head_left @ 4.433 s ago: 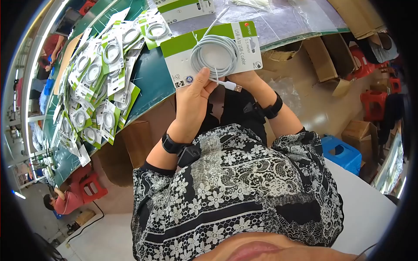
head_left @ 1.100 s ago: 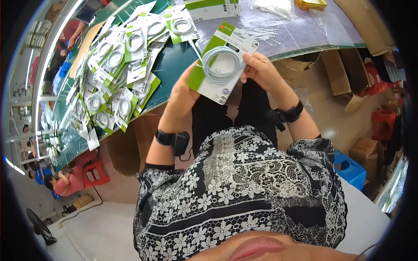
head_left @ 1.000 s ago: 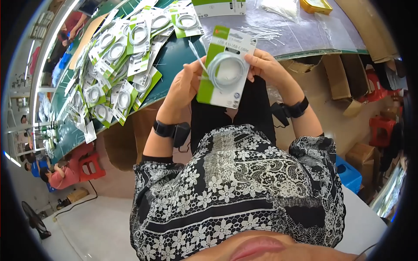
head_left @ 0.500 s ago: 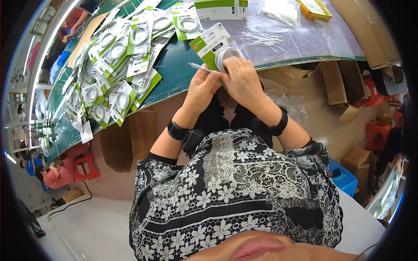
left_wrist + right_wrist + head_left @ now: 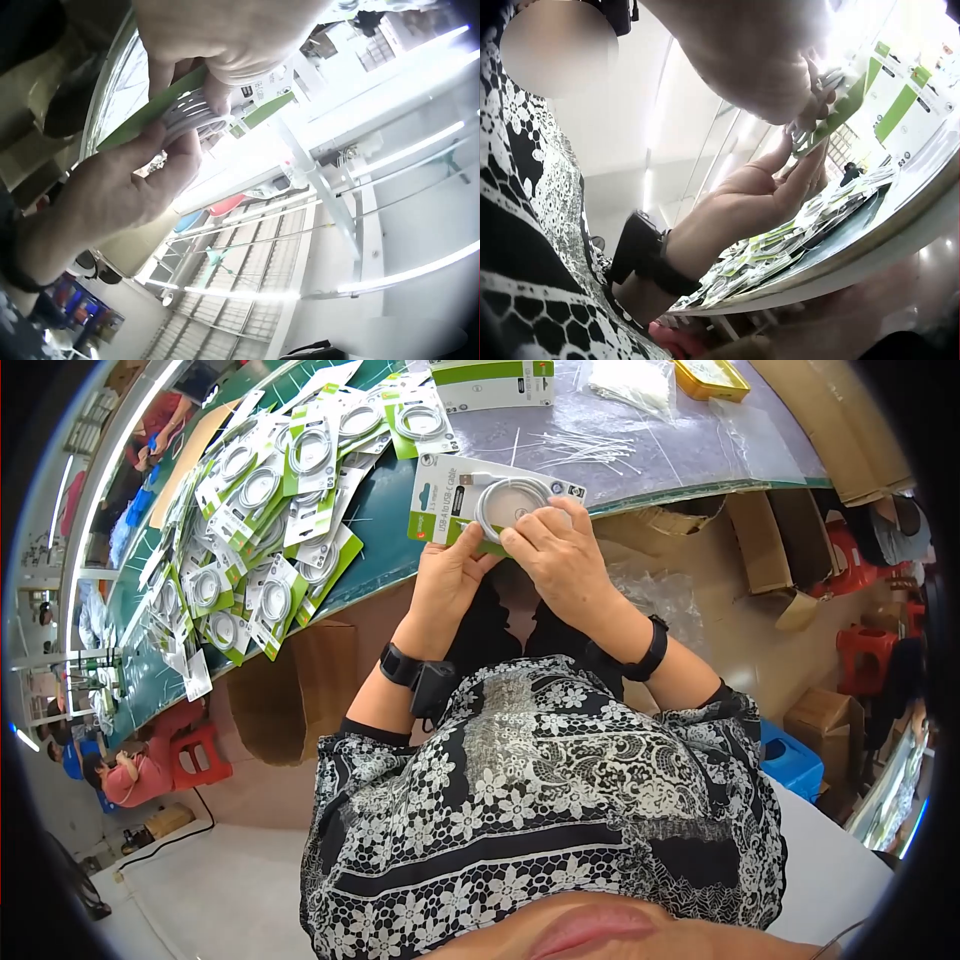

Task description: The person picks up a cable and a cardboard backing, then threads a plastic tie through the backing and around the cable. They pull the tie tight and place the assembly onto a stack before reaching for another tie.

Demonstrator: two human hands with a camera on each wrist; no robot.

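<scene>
A green-and-white cable card (image 5: pixel 455 500) with a coiled white cable (image 5: pixel 510 500) on it sits crosswise above the table edge. My left hand (image 5: pixel 462 545) pinches its near edge from below. My right hand (image 5: pixel 520 535) grips the card and presses fingers on the coil. In the left wrist view the green card (image 5: pixel 161 106) and white cable loops (image 5: pixel 196 118) sit between both hands. The right wrist view shows the card (image 5: pixel 841 111) edge-on, held between my right hand (image 5: pixel 810 112) above and my left hand (image 5: pixel 780 176) below.
A heap of packed cable cards (image 5: pixel 260 510) covers the green table (image 5: pixel 385 540) to the left. Another card (image 5: pixel 490 380), loose ties (image 5: pixel 590 445), a bag (image 5: pixel 630 380) and a yellow box (image 5: pixel 710 375) lie farther back. Cardboard boxes (image 5: pixel 760 530) and stools (image 5: pixel 865 650) stand below on the right.
The card has turned from upright to crosswise and come down toward the table edge. The cable end that stuck out left half a second ago no longer shows.
</scene>
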